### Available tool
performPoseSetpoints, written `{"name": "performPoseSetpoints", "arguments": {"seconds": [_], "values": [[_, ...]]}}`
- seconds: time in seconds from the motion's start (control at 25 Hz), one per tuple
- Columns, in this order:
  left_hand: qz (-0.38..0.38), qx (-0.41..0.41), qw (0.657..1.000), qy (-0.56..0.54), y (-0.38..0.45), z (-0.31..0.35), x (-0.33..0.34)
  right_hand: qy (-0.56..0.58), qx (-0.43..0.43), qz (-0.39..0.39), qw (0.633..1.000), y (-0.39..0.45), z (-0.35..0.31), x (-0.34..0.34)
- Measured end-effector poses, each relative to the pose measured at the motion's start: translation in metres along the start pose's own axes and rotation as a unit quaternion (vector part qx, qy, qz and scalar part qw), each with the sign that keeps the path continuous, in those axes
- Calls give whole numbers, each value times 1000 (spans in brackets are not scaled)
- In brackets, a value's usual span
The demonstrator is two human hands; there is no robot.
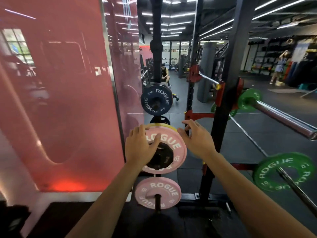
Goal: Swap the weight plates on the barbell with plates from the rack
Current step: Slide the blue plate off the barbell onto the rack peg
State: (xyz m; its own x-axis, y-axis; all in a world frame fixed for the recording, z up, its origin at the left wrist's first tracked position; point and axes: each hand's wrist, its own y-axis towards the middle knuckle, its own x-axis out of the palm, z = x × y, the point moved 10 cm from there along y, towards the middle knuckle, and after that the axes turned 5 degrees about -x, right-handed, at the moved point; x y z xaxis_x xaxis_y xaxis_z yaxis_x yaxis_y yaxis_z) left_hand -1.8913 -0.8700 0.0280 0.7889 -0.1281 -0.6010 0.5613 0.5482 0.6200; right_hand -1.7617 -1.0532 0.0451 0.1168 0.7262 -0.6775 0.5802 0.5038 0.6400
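My left hand (139, 148) lies flat on the pink plate (173, 148) on its rack peg, right hand (197, 140) open just beside the rim, so I'd grip both edges and slide straight off.

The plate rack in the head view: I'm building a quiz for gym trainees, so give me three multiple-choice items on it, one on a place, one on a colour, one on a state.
1. Where is the blue plate?
A. Above the upper pink plate
B. Under the lower pink plate
C. On the barbell

2. What colour is the plate on the barbell?
A. Pink
B. Green
C. Blue

3. What is the left hand doing?
A. Hanging idle
B. Gripping the barbell
C. Resting on the upper pink plate

Answers: 1 A, it sits on the highest peg seen; 2 B, a green plate sits on the sleeve; 3 C, its thumb lies across the plate's face.
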Motion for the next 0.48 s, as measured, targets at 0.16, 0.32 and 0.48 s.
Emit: {"name": "performPoseSetpoints", "arguments": {"seconds": [0.16,0.32,0.48], "values": [[-6,-22,1000,-10,18,-36,9,-5,-5,-12,1000,26,-2,33],[-1,-28,1000,-3,52,-53,35,-7,5,-13,1000,63,21,61],[17,-33,999,4,109,-70,67,4,13,-9,1000,117,53,85]]}}
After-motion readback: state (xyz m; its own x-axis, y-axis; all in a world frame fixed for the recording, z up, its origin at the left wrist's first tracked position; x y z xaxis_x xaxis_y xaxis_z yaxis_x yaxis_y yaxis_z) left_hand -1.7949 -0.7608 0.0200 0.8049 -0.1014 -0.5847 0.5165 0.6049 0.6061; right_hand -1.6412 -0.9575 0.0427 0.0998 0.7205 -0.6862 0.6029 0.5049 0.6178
